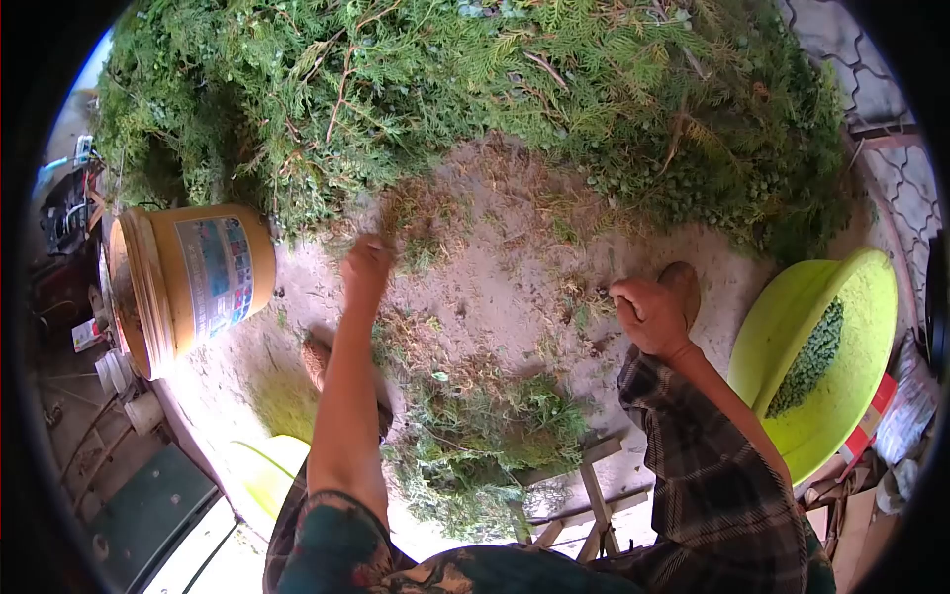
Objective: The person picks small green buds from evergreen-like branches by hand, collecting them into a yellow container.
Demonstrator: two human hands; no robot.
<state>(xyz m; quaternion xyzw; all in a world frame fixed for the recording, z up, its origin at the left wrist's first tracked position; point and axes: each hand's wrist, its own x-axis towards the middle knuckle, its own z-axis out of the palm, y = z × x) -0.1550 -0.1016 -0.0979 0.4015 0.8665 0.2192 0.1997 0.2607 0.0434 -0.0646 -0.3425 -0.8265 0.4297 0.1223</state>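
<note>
My left hand [366, 259] is out over the dusty ground with its fingers curled closed, slightly smeared by motion. A brown blur shows just above its knuckles, near dry brown plant scraps [421, 223]. My right hand [648, 312] is closed in a pinch, thumb against forefinger, low over the ground by a brown shoe [680, 287]. What either hand holds, if anything, I cannot tell. Ahead of both hands lies a large heap of green conifer branches [475, 89]. A smaller pile of cut green sprigs [485, 436] is between my forearms.
At right a lime-green basin [861, 396] tilts, holding small green cones or seeds [809, 361]. A yellow bucket [259, 262] lies on its side at left. Another lime basin [282, 457] sits lower left, and a wooden frame [599, 495] lower centre. Paving [861, 74] shows top right.
</note>
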